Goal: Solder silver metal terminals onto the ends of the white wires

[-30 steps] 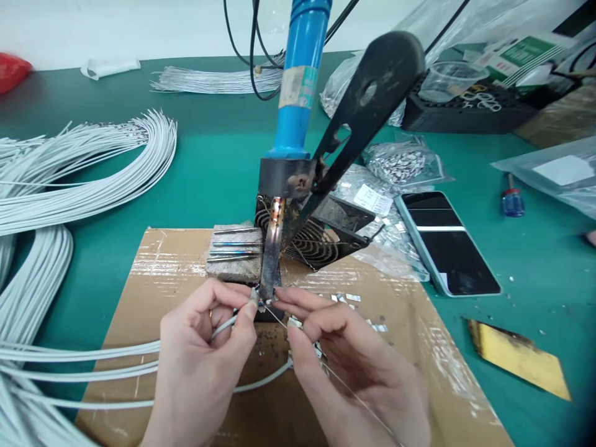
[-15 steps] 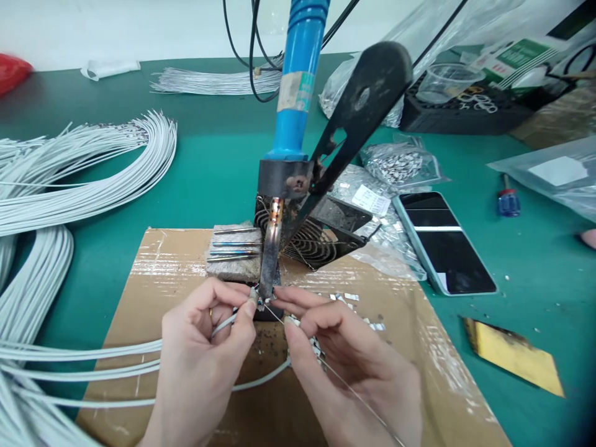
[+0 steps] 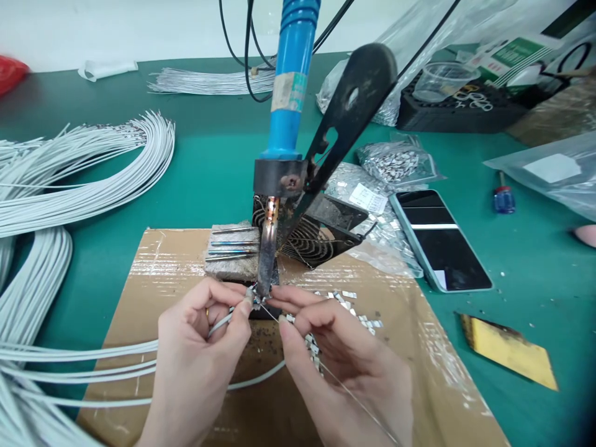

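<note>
The left hand [image 3: 200, 351] pinches the end of a white cable [image 3: 220, 325] between thumb and forefinger, just left of the soldering iron's tip [image 3: 265, 273]. The right hand [image 3: 349, 363] grips a thin solder wire [image 3: 361, 403] between thumb and forefinger; the wire's far end points up and left to the tip, but whether it touches there is too small to tell. The soldering iron [image 3: 289, 93], blue-handled, hangs tip down in a black bracket [image 3: 354, 99].

Both hands are above a cardboard sheet [image 3: 135, 292] on the green counter [image 3: 200, 167]. On the cardboard, a grey block [image 3: 228, 268] bearing thin metal rods sits left of the tip, and small metal pieces [image 3: 343, 303] lie scattered beyond the right hand. A black fan [image 3: 310, 245] stands behind the iron. Farther right are a phone [image 3: 442, 242] and a yellow sponge [image 3: 512, 357] with a dark edge. Bundled white cables [image 3: 139, 177] fill the left side.
</note>
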Tool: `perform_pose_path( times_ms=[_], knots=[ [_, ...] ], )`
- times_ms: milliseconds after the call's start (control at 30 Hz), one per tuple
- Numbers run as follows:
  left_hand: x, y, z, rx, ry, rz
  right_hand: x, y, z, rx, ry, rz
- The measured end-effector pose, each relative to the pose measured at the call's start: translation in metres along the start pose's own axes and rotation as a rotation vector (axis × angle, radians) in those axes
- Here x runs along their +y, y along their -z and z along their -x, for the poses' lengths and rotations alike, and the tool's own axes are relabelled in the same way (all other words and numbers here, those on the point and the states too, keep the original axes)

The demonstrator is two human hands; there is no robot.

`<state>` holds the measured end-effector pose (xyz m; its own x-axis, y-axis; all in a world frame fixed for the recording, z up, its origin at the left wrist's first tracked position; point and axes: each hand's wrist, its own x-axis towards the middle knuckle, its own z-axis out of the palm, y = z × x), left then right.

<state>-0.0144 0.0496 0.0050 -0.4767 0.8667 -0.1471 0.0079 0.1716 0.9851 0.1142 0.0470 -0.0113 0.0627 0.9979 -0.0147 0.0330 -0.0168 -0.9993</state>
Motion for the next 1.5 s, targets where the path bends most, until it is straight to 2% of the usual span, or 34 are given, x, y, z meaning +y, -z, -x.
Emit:
perform_pose_path(
  times_ms=[1000,1500],
  knots=[
    [0.0018,-0.0033,0.0012,0.025,-0.068,-0.032,0.0026,-0.0017,0.0006,0.049,0.025,0.003],
    [0.0009,-0.0034,0.0008,0.031,-0.042,-0.012,0.0054,0.0061,-0.0035,-0.02,0.077,0.056]
  ],
)
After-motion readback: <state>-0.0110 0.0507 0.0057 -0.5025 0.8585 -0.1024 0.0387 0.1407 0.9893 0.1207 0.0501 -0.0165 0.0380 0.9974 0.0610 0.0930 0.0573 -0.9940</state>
